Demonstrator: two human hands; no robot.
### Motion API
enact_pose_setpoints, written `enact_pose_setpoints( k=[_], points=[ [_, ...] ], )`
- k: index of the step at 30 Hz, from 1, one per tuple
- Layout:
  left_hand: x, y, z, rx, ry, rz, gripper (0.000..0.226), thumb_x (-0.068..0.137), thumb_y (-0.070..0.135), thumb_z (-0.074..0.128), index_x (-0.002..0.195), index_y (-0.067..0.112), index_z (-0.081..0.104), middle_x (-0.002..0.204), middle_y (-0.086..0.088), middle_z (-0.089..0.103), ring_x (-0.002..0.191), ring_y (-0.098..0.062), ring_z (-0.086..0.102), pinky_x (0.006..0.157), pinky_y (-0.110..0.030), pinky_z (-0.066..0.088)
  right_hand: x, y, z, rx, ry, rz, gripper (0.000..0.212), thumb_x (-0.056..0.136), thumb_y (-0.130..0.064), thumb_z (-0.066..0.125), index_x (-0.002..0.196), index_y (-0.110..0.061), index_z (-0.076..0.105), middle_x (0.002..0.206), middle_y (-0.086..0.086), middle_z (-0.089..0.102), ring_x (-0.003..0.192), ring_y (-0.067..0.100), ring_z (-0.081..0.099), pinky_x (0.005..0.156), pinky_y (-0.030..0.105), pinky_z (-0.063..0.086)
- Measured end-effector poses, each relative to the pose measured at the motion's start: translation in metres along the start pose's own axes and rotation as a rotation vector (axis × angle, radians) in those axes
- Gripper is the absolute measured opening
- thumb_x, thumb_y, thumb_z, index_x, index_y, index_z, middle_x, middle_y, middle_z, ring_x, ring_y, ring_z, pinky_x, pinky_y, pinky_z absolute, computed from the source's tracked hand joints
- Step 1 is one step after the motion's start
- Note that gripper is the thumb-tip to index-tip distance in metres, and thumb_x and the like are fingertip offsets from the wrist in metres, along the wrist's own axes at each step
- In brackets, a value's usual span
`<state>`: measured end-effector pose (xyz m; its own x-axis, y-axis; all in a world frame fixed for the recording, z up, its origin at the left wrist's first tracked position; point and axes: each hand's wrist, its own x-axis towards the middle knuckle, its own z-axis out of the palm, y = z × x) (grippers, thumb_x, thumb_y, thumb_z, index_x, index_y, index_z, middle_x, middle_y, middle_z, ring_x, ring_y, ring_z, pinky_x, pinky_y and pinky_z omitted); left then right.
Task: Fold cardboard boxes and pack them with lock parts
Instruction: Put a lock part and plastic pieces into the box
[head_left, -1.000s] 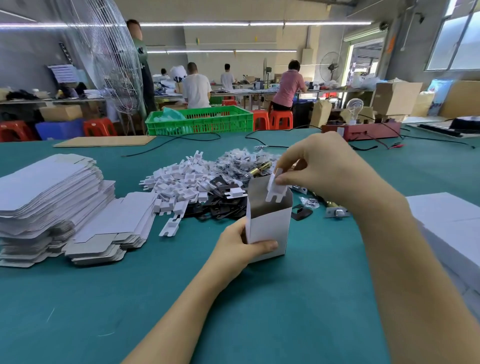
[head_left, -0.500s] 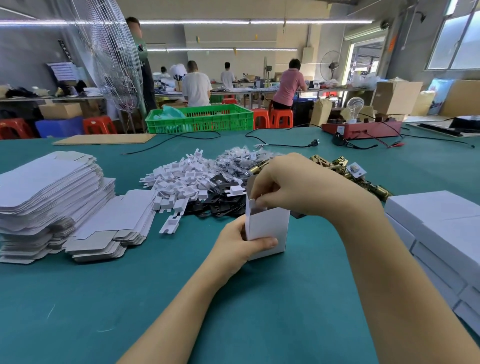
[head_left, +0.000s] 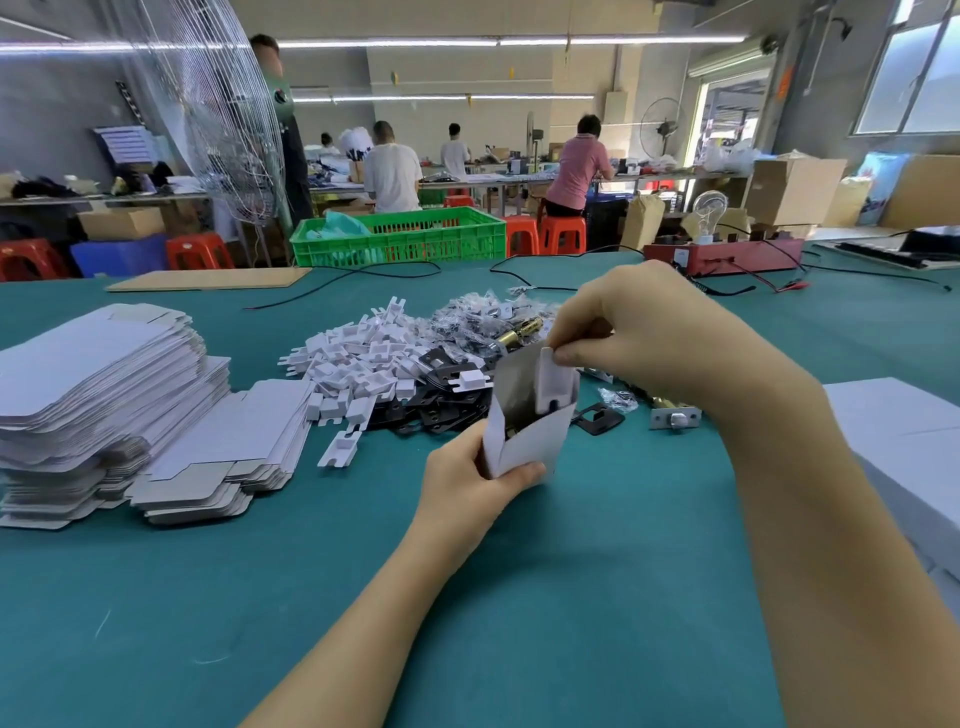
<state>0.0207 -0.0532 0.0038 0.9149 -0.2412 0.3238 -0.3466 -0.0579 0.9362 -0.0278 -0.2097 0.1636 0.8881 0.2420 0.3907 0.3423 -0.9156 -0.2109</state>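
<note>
So a small white box (head_left: 530, 441) is held upright and a bit tilted above the teal table (head_left: 571, 597), gripped near its base by the left hand (head_left: 467, 478), thumb wrapped across the front face. The open mouth is pointed up and slightly away. A white plastic insert (head_left: 551, 382) is pinched at its top edge by the right hand (head_left: 639, 332), and its lower half is already sunk inside the box along the right wall. Something brass-coloured can just be made out at the bottom of the box, but what exactly can't be told.

The bit that matters: the insert's long axis is lined up pretty much with the box's long axis, straight up-down, and the pinch is directly above the opening. So the part probably only needs to be pushed down, not sideways. The right hand is the nearer one for that; the left is just there as a brace underneath.

The rest of the supply is right behind: a heap of white inserts (head_left: 363, 358), black plates (head_left: 441, 405), a latch bolt (head_left: 675, 418) lying just right of the box. Flat box blanks (head_left: 104, 384) are stacked well off to the left.

One snag to be expected: if the insert is tipped, it's likely to get jammed against the wall.
</note>
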Motion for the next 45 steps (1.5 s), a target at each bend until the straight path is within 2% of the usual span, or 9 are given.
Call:
enact_pose_setpoints(
  k=[4,9,16,18,24,31,37,41,45],
  points=[
    [0.0,-0.001,0.0,0.056,-0.029,0.034,0.033,0.076,0.008,0.082,0.09,0.034,0.068,0.09,0.013,0.071,0.075,0.001,0.06,0.068,-0.016,0.048,-0.007,0.004,-0.012,-0.007,0.03,0.031,0.01,0.083,-0.012,0.071,0.091,-0.015,0.078,0.087,-0.001,0.074,0.079,0.01,0.065,0.079,0.023,0.049],
    [0.003,-0.003,0.0,0.0,-0.034,-0.014,0.039,0.074,0.004,0.082,0.09,0.037,0.069,0.091,0.013,0.073,0.079,0.0,0.063,0.07,-0.016,0.052,-0.01,0.005,-0.017,0.015,0.081,0.0,0.01,0.082,-0.011,0.073,0.088,-0.016,0.079,0.081,-0.004,0.072,0.069,0.002,0.059,0.067,0.006,0.041],
    [0.005,-0.002,-0.002,-0.145,-0.1,-0.093,0.041,0.07,0.008,0.083,0.1,0.033,0.071,0.099,0.008,0.075,0.09,-0.004,0.068,0.069,-0.014,0.051,0.001,-0.001,0.002,0.048,0.054,-0.065,0.01,0.082,-0.012,0.073,0.09,-0.016,0.079,0.085,-0.002,0.074,0.074,0.006,0.064,0.072,0.01,0.047],
    [0.006,-0.002,-0.001,-0.158,-0.104,-0.102,0.039,0.065,0.016,0.08,0.099,0.033,0.071,0.098,0.01,0.075,0.089,-0.003,0.068,0.07,-0.015,0.051,0.004,-0.002,0.008,0.01,0.018,-0.051,0.012,0.082,-0.011,0.072,0.09,-0.017,0.079,0.086,-0.002,0.075,0.077,0.009,0.066,0.078,0.02,0.05],
    [0.008,-0.005,-0.001,-0.196,-0.129,-0.098,0.036,0.064,0.016,0.079,0.094,0.034,0.073,0.095,0.01,0.075,0.087,-0.005,0.067,0.075,-0.019,0.054,0.005,0.004,0.014,0.015,-0.188,0.021,0.013,0.082,-0.014,0.071,0.087,-0.022,0.079,0.081,-0.009,0.073,0.071,0.0,0.062,0.066,0.011,0.046],
    [0.008,-0.007,-0.002,-0.177,-0.121,-0.091,0.036,0.065,0.02,0.079,0.097,0.033,0.072,0.097,0.01,0.075,0.089,-0.006,0.068,0.075,-0.019,0.054,0.001,0.024,0.011,0.209,-0.076,0.087,0.012,0.087,-0.031,0.067,0.083,-0.024,0.076,0.069,-0.01,0.07,0.064,-0.001,0.064,0.058,0.006,0.044],
    [0.013,-0.011,-0.009,-0.255,0.165,-0.136,0.026,0.078,0.006,0.08,0.093,0.025,0.07,0.085,0.012,0.076,0.077,-0.005,0.07,0.063,-0.017,0.055,0.002,0.061,0.043,0.46,0.301,0.347,0.021,0.09,-0.024,0.063,0.074,-0.012,0.071,0.067,0.003,0.07,0.058,0.008,0.063,0.061,0.029,0.05],
    [0.016,-0.014,-0.015,-0.276,0.292,-0.162,0.023,0.078,0.011,0.08,0.093,0.025,0.069,0.083,0.014,0.074,0.075,-0.001,0.069,0.06,-0.015,0.052,-0.002,0.085,0.095,0.292,0.385,0.527,0.013,0.09,-0.013,0.059,0.097,-0.01,0.07,0.091,0.006,0.068,0.081,0.018,0.059,0.075,0.032,0.048],
    [0.017,-0.016,-0.013,-0.279,0.308,-0.18,0.022,0.077,0.012,0.08,0.092,0.024,0.069,0.084,0.014,0.074,0.081,-0.006,0.068,0.068,-0.023,0.051,-0.012,0.097,0.142,0.14,0.221,0.544,0.032,0.094,-0.012,0.052,0.126,-0.011,0.058,0.123,0.01,0.059,0.111,0.026,0.053,0.09,0.036,0.044]
  ],
)
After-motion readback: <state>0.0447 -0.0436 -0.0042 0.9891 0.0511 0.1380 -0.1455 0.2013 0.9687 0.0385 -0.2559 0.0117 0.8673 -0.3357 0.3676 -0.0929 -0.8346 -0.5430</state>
